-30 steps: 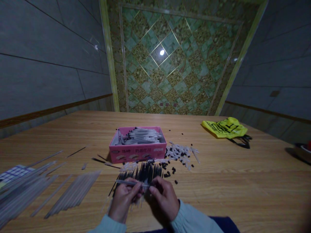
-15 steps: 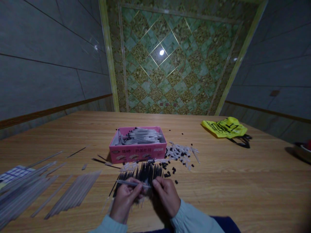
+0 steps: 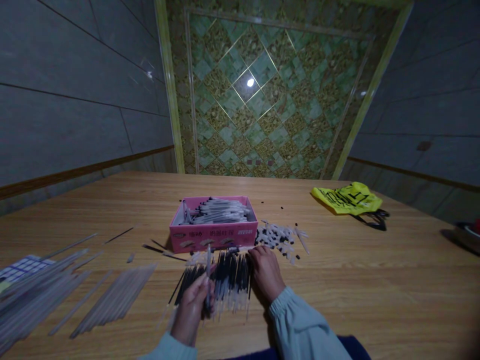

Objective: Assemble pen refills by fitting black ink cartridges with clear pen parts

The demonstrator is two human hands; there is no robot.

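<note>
My left hand [image 3: 194, 304] is closed around a clear-barrelled pen [image 3: 208, 270], which points upward with its dark part low in the fist. My right hand [image 3: 267, 270] rests on the tabletop by the box's front right corner, its bent fingers close together over small black pieces. What its fingertips touch is hidden. Between the hands lies a row of pen refills [image 3: 228, 277], dark at the far ends and pale at the near ends. Behind them stands a pink box [image 3: 213, 241] filled with assembled-looking pens [image 3: 221, 210].
Small white and black parts [image 3: 277, 235] are scattered right of the box. Clear tubes [image 3: 114, 297] lie in a row at left, beside a larger pile [image 3: 41, 295] and a checked cloth or paper [image 3: 26, 267]. A yellow bag [image 3: 348, 198] sits far right on the wooden table [image 3: 356, 280].
My right hand has moved away from the left, forward onto the small black pieces. In my left hand the pen has turned from lying sideways to pointing upward.
</note>
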